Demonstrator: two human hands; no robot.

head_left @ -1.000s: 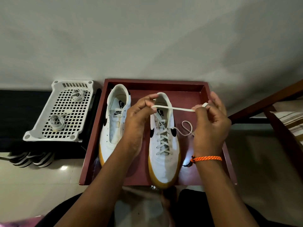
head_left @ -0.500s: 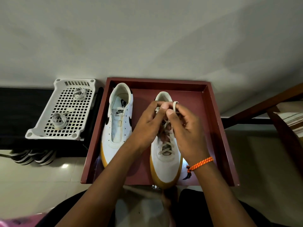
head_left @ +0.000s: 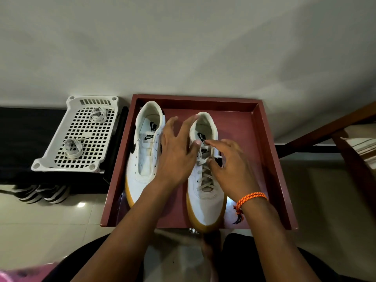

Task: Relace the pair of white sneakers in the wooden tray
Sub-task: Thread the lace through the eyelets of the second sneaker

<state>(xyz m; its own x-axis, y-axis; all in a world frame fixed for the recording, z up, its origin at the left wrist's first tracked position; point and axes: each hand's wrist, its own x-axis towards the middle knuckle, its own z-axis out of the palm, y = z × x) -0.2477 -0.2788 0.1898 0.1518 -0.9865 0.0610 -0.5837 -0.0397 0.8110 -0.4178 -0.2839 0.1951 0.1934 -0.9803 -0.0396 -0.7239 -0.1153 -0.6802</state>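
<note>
1. Under your spread, empty left hand (head_left: 175, 153) and right hand (head_left: 230, 167), the laced white gum-soled sneaker (head_left: 205, 190) sits in the reddish wooden tray (head_left: 264, 159).
2. Risk: brushing fingers could loosen its lacing.
3. Left of your left hand, the unlaced white sneaker (head_left: 142, 159) waits.

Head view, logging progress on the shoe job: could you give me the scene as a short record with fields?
tray: wooden tray, holds both sneakers
left sneaker: no lace, eyelets bare
right sneaker: laced
left hand: fingers spread, between the sneakers, holding nothing
right hand: fingers relaxed over the right sneaker, holding nothing
basket: white basket left of the tray, with two coiled laces
</note>
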